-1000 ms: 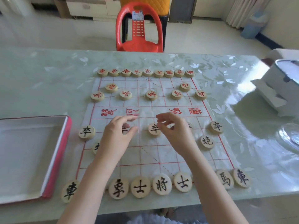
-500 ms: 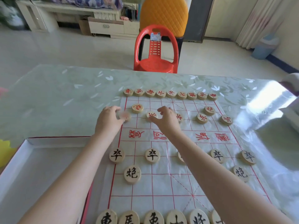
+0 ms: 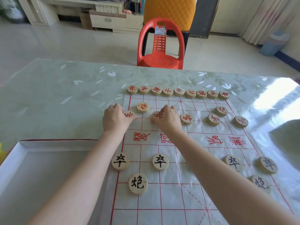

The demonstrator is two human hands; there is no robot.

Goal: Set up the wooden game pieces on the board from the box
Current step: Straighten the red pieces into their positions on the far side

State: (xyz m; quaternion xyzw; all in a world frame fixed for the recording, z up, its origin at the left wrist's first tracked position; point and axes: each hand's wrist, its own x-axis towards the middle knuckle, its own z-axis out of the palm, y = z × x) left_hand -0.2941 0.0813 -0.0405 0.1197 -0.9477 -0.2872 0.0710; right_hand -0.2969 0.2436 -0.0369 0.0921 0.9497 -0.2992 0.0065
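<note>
Now left hand (image 3: 115, 120) round red piece (image 3: 129, 114)

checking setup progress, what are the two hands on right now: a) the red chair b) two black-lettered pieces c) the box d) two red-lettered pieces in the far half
d: the left hand pinches the leftmost red-lettered piece at the left edge of the board, and the right hand holds the second red-lettered piece in the same row.

board (image 3: 191, 197) white, red grid | pieces (image 3: 159, 161) tan, red/black characters | chair (image 3: 159, 60) red
</note>
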